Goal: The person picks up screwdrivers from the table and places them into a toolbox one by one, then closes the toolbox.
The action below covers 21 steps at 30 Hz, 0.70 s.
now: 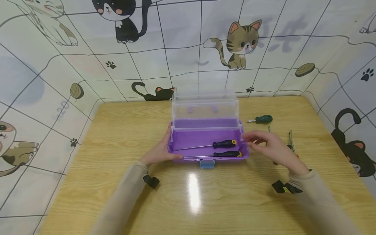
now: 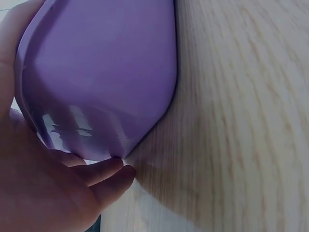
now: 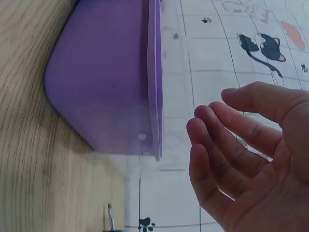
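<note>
A purple toolbox (image 1: 188, 137) sits mid-table, its clear lid (image 1: 205, 112) raised at the back. Inside lie two screwdrivers with black-and-yellow handles, a rear screwdriver (image 1: 224, 144) and a front screwdriver (image 1: 227, 154). My left hand (image 1: 157, 151) holds the box's left end, thumb at the front rim and fingers round the side; the left wrist view shows them against the purple wall (image 2: 106, 63). By the right end is my right hand (image 1: 276, 148), its fingers loosely bent. In the right wrist view that hand (image 3: 251, 159) holds nothing and appears apart from the box.
A dark green screwdriver (image 1: 263, 119) lies on the table behind my right hand. More slim tools (image 1: 290, 140) lie to the right, partly hidden by that hand. A blue latch (image 1: 207, 164) hangs at the box's front. Cat-printed sheeting (image 1: 182, 62) surrounds the wooden table (image 1: 123, 130).
</note>
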Motion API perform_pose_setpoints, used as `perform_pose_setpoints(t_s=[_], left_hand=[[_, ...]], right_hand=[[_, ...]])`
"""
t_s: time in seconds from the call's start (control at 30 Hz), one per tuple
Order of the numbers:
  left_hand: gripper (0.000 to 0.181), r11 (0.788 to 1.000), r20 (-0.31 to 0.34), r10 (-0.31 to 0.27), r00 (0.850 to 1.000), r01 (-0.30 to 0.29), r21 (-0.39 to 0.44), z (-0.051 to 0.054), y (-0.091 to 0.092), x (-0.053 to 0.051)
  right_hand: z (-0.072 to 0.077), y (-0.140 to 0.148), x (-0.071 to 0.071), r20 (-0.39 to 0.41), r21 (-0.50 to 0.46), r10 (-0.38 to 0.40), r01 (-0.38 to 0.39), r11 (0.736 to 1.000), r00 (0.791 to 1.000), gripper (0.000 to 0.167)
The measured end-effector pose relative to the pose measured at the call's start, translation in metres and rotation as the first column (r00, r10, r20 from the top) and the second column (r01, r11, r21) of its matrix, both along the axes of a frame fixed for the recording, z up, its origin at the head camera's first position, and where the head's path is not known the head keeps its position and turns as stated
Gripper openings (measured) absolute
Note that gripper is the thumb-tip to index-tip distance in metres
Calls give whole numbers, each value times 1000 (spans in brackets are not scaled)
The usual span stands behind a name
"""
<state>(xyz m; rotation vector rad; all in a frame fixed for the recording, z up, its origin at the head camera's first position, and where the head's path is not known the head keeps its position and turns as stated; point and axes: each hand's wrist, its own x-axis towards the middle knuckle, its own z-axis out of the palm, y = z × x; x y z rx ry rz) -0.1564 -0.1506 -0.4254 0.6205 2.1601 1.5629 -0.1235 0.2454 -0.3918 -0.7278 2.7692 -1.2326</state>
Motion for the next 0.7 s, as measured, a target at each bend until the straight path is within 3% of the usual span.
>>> perform_pose_setpoints(t_s=[0.07,0.3,0.7], left_hand=[[132,1000,5,-6,1000,6,19,-1,0,-2],[136,996,5,-17,1000,17,82,-30,-6,-15],[136,998,14,4,1000,-5,60,-28,-3,-15]], right_hand=[[1,5,2,-2,11,-28,28,1000,1000,23],[10,26,6,49,69,-138,135,988,989,22],[12,77,13,-40,72,-248,250,966,968,27]])
